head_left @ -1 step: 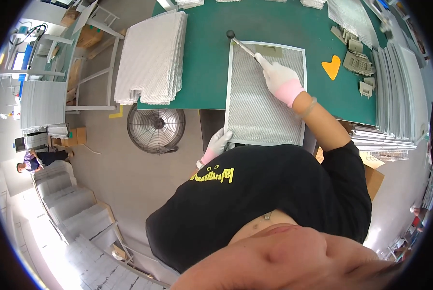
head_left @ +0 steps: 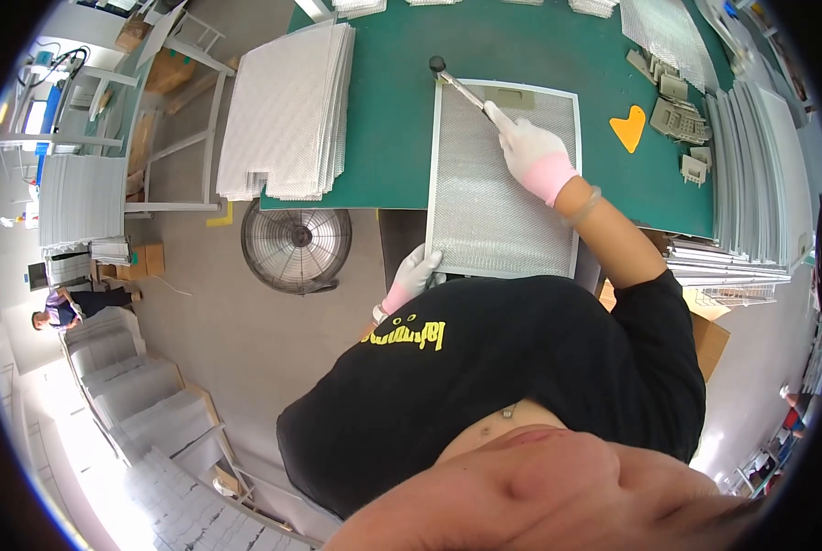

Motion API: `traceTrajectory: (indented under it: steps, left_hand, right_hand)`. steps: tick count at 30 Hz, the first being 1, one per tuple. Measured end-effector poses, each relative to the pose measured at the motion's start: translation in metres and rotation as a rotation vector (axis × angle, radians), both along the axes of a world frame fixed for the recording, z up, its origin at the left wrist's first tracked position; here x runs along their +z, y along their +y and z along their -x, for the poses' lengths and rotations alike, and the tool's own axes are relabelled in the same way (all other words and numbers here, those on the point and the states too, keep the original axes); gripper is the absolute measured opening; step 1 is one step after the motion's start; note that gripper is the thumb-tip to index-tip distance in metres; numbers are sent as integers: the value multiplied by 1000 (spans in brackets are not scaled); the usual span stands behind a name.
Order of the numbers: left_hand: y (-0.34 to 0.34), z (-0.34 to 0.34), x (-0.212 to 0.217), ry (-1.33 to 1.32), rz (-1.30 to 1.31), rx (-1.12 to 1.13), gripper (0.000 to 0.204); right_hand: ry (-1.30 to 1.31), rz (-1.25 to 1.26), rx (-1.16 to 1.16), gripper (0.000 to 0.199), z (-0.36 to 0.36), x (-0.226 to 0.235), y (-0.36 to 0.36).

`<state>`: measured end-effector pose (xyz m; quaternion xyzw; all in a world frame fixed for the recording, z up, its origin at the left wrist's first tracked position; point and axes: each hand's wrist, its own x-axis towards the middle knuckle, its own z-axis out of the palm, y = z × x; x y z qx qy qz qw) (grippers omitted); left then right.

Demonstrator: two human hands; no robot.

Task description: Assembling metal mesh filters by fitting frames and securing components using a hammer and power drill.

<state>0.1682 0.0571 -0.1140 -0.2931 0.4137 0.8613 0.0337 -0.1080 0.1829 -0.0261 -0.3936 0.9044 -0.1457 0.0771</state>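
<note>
A framed metal mesh panel (head_left: 507,184) lies in front of me, its far part on the green table (head_left: 383,119) and its near end past the table's edge. My right hand (head_left: 532,151), in a white and pink glove, is closed around the dark grip of a mallet (head_left: 466,92). The mallet's black head is at the panel's far left corner; whether it touches the frame I cannot tell. My left hand (head_left: 415,275), gloved too, pinches the panel's near left corner. A beige latch plate (head_left: 510,96) is set in the panel's far end.
A stack of white mesh sheets (head_left: 287,110) lies at the table's left. To the right are an orange heart-shaped piece (head_left: 628,129), several beige plastic parts (head_left: 682,119) and a row of stacked panels (head_left: 750,174). A floor fan (head_left: 299,243) stands beyond the table's near left edge.
</note>
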Motion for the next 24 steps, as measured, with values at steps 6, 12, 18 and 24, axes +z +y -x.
traceTrajectory:
  steps: [6,12,18,24]
  left_hand:
    - [-3,0,2,-9,113,-40,40]
    - [-65,12,83,93,714,76,31]
    - [-69,64,246,727,1833,151,25]
    - [38,183,166,926,2134,-468,9]
  right_hand:
    - [7,211,31,53,7,10,18]
    - [172,717,-110,52,-1,52,93]
    - [76,750,-399,48,-24,21,172]
    - [-17,777,-571,51,-42,-1,196]
